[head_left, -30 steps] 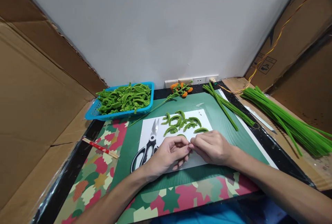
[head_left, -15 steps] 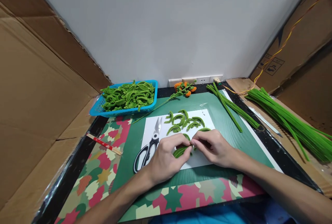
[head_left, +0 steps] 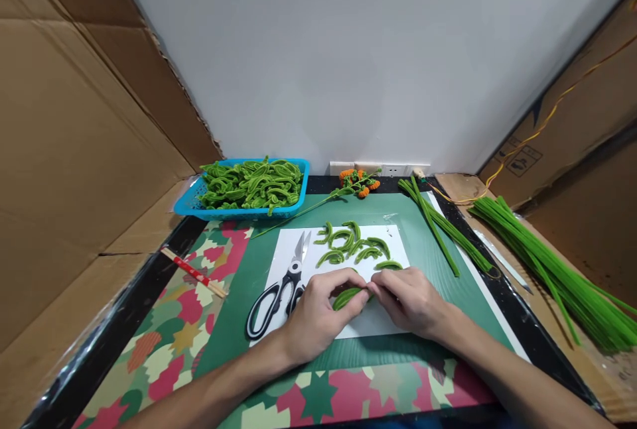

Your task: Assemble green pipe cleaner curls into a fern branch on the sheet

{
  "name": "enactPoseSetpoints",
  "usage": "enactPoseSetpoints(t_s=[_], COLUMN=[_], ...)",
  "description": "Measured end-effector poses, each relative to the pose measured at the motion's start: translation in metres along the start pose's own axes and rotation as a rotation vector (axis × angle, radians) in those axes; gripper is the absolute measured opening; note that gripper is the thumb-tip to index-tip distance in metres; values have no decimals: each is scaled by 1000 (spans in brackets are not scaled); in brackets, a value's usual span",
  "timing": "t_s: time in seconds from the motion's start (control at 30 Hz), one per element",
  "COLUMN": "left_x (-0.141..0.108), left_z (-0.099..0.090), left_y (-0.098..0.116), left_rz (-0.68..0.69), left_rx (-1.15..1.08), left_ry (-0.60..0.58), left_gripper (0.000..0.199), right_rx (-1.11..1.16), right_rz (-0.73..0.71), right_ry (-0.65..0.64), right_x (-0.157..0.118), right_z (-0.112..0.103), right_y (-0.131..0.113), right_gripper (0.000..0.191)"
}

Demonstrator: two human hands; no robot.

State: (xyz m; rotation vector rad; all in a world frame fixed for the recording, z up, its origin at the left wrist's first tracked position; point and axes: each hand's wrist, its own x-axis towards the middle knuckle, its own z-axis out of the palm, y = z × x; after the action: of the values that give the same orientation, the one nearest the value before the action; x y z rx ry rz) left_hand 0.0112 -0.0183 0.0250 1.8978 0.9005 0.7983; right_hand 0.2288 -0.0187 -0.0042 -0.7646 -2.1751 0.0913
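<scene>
My left hand [head_left: 318, 315] is closed on a green pipe-cleaner leaf [head_left: 344, 298], whose looped body shows between thumb and forefinger. Fingertip to fingertip with it, my right hand [head_left: 413, 302] pinches at the leaf's end; that tip is mostly hidden by the fingers. Beneath both hands lies a sheet of white paper [head_left: 286, 246]. Several curved green pipe-cleaner pieces [head_left: 341, 239] are spread on it just beyond my hands. Scissors [head_left: 293, 273] with black-and-white handles rest left of my left hand, blades pointing away and slightly parted.
A blue basket [head_left: 188, 205] heaped with green pieces stands back left. An orange-flowered stem [head_left: 332, 195] lies behind the paper. Green pipe-cleaner bundles [head_left: 460, 240] lie right, alongside a pale blade-like tool [head_left: 505, 262]. Paper-wrapped chopsticks [head_left: 192, 271] lie left. Cardboard walls [head_left: 74, 117] flank the table.
The camera view has tilted a little, so the table sits lower in the picture. Both hands stay together at the leaf, with only slight finger movement.
</scene>
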Motion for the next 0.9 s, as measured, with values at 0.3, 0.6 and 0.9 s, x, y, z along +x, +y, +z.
enactPoseSetpoints(t_s=[0.3, 0.6, 0.9], left_x=[-2, -1, -2], left_z=[-5, -1, 2], left_y=[-4, 1, 0], left_rz=[509, 287, -123], left_rx=[381, 267, -265], left_ry=[77, 120, 1], left_gripper=[15, 14, 29], right_rx=[165, 40, 418], right_rz=[122, 107, 456], right_ry=[-4, 53, 131], right_x=[2, 6, 22], right_z=[3, -7, -11], right_y=[-13, -8, -8], right_gripper=[19, 22, 24])
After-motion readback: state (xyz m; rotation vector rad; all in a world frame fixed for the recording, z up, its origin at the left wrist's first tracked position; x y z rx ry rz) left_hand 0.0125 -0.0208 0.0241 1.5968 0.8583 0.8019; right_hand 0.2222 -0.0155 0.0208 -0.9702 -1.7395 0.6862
